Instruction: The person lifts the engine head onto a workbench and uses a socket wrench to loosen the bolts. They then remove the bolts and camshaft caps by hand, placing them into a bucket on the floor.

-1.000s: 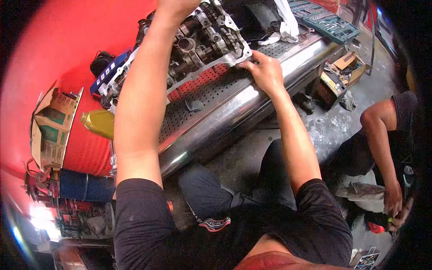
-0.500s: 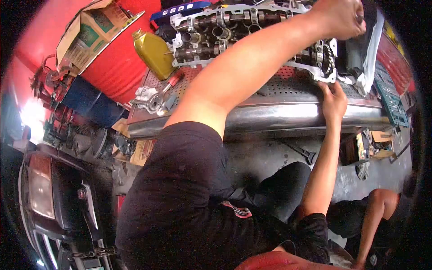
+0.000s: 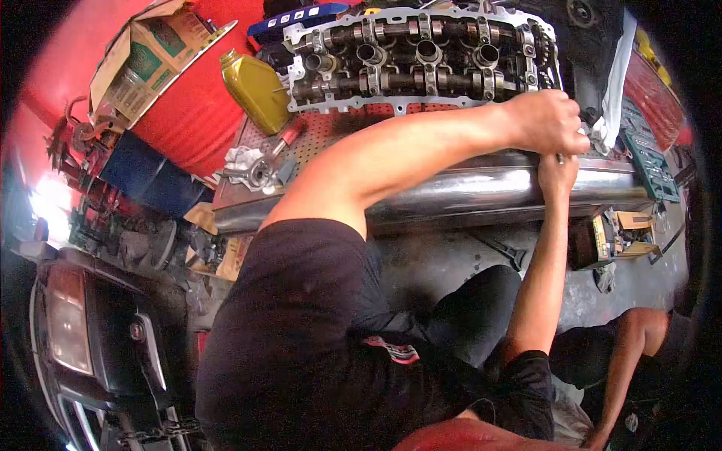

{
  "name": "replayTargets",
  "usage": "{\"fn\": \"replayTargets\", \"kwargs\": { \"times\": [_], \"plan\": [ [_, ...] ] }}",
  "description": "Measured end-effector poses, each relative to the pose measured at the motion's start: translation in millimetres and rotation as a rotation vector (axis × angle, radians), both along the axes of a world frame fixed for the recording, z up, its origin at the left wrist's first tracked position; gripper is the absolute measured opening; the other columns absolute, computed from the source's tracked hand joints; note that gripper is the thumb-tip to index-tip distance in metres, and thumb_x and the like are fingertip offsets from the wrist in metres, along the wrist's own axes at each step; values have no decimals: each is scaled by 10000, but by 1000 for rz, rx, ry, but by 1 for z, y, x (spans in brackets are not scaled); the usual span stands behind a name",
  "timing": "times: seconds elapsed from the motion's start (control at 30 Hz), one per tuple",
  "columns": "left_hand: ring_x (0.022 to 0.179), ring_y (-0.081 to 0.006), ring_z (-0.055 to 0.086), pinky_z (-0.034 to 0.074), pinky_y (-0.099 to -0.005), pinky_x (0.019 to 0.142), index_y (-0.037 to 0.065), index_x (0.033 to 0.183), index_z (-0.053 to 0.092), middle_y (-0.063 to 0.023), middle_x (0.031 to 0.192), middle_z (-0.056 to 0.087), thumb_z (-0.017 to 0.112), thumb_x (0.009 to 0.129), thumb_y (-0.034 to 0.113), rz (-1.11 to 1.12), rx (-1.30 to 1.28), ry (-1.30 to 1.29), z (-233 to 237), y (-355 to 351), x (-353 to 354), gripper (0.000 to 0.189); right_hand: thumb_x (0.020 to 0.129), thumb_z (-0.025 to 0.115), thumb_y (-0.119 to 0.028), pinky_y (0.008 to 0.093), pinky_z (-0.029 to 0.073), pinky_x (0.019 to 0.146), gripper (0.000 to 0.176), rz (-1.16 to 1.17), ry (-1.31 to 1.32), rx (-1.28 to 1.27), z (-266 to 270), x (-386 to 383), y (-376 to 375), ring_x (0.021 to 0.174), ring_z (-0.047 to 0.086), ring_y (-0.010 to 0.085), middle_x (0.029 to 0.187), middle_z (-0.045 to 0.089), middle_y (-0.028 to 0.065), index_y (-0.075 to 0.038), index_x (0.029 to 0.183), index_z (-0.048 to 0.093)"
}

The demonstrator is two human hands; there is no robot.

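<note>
Held left hand point(image 3: 549, 120) clenched over something too small to tell, right hand point(image 3: 558, 174) pressed directly beneath, grip unclear. Had cylinder head point(image 3: 421, 56) just beyond the knuckles. Probably called for wrists braced against bench rim point(image 3: 451, 188).

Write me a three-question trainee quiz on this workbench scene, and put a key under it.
1. True or false: the left hand rests on the yellow bottle.
2. Where does the cylinder head lie? A: on the floor. B: on the perforated metal bench. C: inside a cardboard box.
3. Short answer: which lies nearer to the left hand and the right hand, the yellow bottle or the white cloth?

Key
1. False. It is at the far end of the cylinder head, just above the right hand at the bench's front edge.
2. B.
3. The white cloth.
</note>
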State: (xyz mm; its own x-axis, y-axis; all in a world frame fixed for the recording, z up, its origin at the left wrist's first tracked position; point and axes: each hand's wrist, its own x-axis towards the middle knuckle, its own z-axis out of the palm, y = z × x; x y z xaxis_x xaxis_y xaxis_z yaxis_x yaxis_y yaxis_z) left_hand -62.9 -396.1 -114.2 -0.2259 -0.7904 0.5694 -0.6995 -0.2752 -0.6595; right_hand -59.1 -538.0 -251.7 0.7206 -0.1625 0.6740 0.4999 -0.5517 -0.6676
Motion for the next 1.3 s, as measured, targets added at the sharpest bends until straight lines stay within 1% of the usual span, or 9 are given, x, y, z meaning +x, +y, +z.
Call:
{"fn": "replayTargets", "kwargs": {
  "times": [0.1,0.23,0.37,0.4,0.53,0.63,1.0,1.13,1.3],
  "plan": [
    [596,-165,551,446,-299,487,177,653,471,33,602,458,658,633,241,-212,-193,-44,32,-9,-61,199,841,736,-382,381,518,805,443,-25,-206,112,8,10,14,908,704,305,942,731,167,-45,1124,690],
    [595,-218,621,499,-355,488,161,701,512,-13,586,545,668,668,197,-289,-299,-1,76,-43,-104,163,853,731,-350,385,511,809,394,24,65,60,11,-9,10,922,702,287,976,737,144,-53,1110,696],
    [635,-109,615,514,-265,565,63,747,545,-26,678,631,669,908,64,-335,-371,1135,151,-9,-70,203,821,749,-399,395,521,766,378,-115,170,-56,36,-35,17,869,707,298,924,730,130,-167,1118,713],
    [580,-111,596,482,-241,529,95,754,550,-42,665,621,717,883,72,-389,-525,1213,159,-3,-54,212,817,749,-412,400,522,759,388,-97,219,-30,40,-42,16,854,704,305,914,731,122,-175,1123,713],
    [492,-120,531,377,-245,440,128,710,475,-10,579,540,700,887,48,-387,-533,1204,176,24,-2,297,778,745,-485,477,529,788,452,-46,226,31,45,-44,16,891,686,359,908,719,160,-218,1140,711],
    [496,-129,543,363,-247,436,134,701,461,-8,557,518,700,881,41,-314,-522,1350,177,25,11,313,792,761,-444,409,522,748,438,-64,209,-4,45,-43,16,847,704,306,902,732,110,-203,1153,709],
    [493,-149,553,379,-250,414,137,769,492,6,555,481,646,897,70,-94,-888,1732,196,27,80,211,783,758,-465,424,517,738,456,-55,211,2,48,-43,15,839,700,316,884,727,123,-193,1146,709],
    [450,-126,508,370,-254,399,115,769,494,9,547,454,641,906,67,-216,-702,1266,163,15,35,207,787,735,-480,457,525,783,452,-30,229,15,52,-48,13,883,691,344,917,720,157,-190,1134,714],
    [461,-127,519,373,-269,386,105,752,470,-13,556,492,650,912,72,-99,-737,1347,167,7,23,243,784,743,-473,458,526,782,434,-33,208,30,48,-45,15,886,691,344,917,723,145,-201,1122,720]
  ]
}}
